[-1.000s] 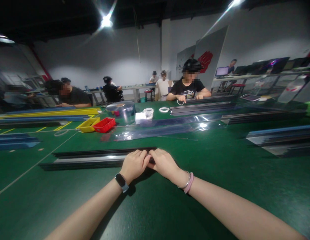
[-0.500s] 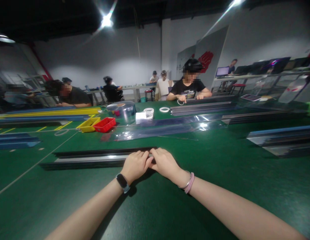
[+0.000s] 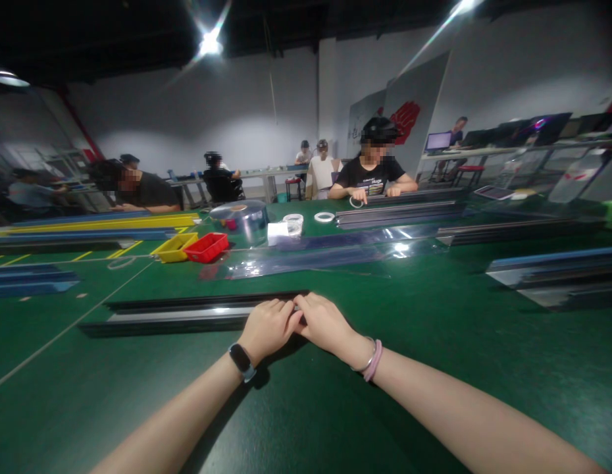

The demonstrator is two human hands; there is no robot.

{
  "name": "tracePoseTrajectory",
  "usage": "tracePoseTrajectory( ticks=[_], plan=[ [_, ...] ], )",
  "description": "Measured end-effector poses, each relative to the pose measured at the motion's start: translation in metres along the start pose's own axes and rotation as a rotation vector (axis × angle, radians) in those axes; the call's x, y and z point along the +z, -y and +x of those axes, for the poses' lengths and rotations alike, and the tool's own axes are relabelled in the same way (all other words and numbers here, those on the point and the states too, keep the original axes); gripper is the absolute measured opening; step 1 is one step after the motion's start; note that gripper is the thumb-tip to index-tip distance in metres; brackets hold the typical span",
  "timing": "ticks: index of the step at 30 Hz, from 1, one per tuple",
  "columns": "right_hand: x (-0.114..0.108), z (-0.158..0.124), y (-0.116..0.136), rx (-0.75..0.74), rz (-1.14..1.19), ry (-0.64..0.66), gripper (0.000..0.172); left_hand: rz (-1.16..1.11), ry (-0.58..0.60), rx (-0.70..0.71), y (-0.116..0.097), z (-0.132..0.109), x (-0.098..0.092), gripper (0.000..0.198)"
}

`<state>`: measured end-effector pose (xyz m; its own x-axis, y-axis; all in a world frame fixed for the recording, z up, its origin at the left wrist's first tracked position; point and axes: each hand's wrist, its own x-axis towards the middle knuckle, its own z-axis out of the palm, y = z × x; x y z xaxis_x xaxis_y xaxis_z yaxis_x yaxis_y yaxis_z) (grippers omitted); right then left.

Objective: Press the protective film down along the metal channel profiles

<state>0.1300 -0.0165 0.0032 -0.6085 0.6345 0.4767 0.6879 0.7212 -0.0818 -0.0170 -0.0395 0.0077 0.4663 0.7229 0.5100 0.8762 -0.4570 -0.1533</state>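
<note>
A long black profile strip [image 3: 178, 314] with a shiny silver band lies flat on the green table [image 3: 434, 342], running left from the middle. My left hand [image 3: 267, 326] and my right hand [image 3: 326, 321] sit side by side on its right end, fingers curled down over it and touching each other. A dark watch is on my left wrist, and a pink band with a thin bangle on my right. The strip's very end is hidden under my fingers.
Beyond the strip lie clear plastic sheets [image 3: 326, 253], a red bin [image 3: 206, 247], a yellow bin [image 3: 175, 247], a film roll [image 3: 239, 217] and tape rings [image 3: 324, 216]. More strip stacks lie at right [image 3: 553, 276] and left [image 3: 29, 278]. A person [image 3: 372, 172] works opposite; others sit further left.
Both hands stay pressed on the strip's right end; the fingers shifted only slightly.
</note>
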Motion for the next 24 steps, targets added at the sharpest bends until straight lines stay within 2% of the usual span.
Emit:
tracePoseTrajectory(
  ticks=[6,24],
  plan=[
    [-0.0036,-0.0004,0.0009,0.01,-0.024,-0.043,0.024,-0.022,-0.018,-0.002,-0.0004,0.0004,-0.0012,0.024],
    [-0.0019,-0.0014,-0.0011,0.001,-0.089,-0.007,0.024,-0.081,-0.081,0.011,0.0008,-0.0014,0.0004,0.024]
  ],
)
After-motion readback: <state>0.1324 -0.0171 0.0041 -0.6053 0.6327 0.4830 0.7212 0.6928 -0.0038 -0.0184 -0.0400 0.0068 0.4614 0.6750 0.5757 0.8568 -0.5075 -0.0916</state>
